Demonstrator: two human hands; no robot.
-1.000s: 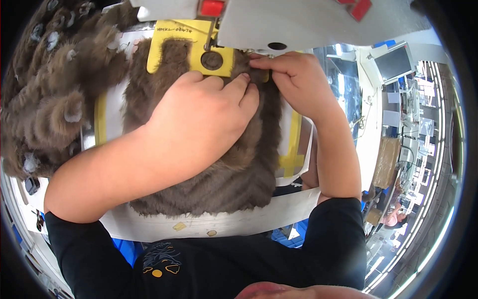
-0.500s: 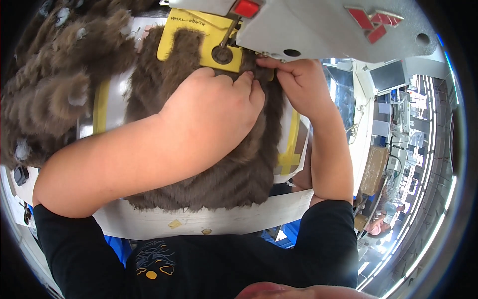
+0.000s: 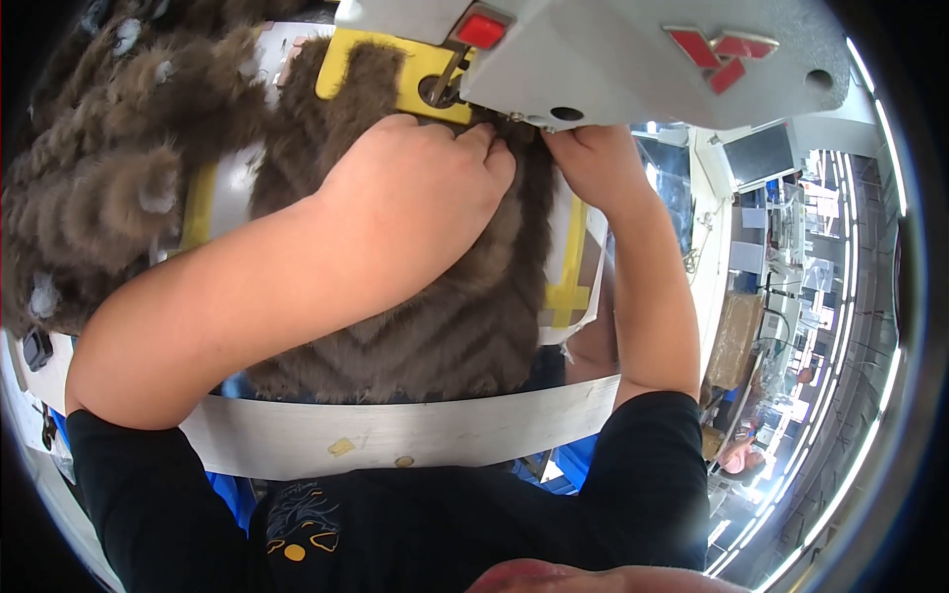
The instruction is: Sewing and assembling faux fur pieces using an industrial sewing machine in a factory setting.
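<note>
A brown fur piece (image 3: 425, 346) with a chevron pattern lies under the head of a grey-white sewing machine (image 3: 633, 59). My left hand (image 3: 420, 203) rests on it with fingers curled, gripping the fur just below a yellow plate (image 3: 341, 69). At the right edge of the fur, my right hand (image 3: 598, 163) is closed with bent fingers. Its fingertips are tucked against the fur beneath the machine head and partly hidden. The needle area is also hidden by the machine head.
A heap of brown fur pieces (image 3: 99, 188) lies at the left. In front runs a white table edge (image 3: 395, 440). Yellow tape (image 3: 568, 296) marks the white sheet at the right. A dark screen (image 3: 759, 153) and a cardboard box (image 3: 736, 341) stand farther right; a person sits in the background.
My right hand has drawn its outstretched index finger in and sits closer under the machine head. The fur and my left hand have shifted slightly away from me.
</note>
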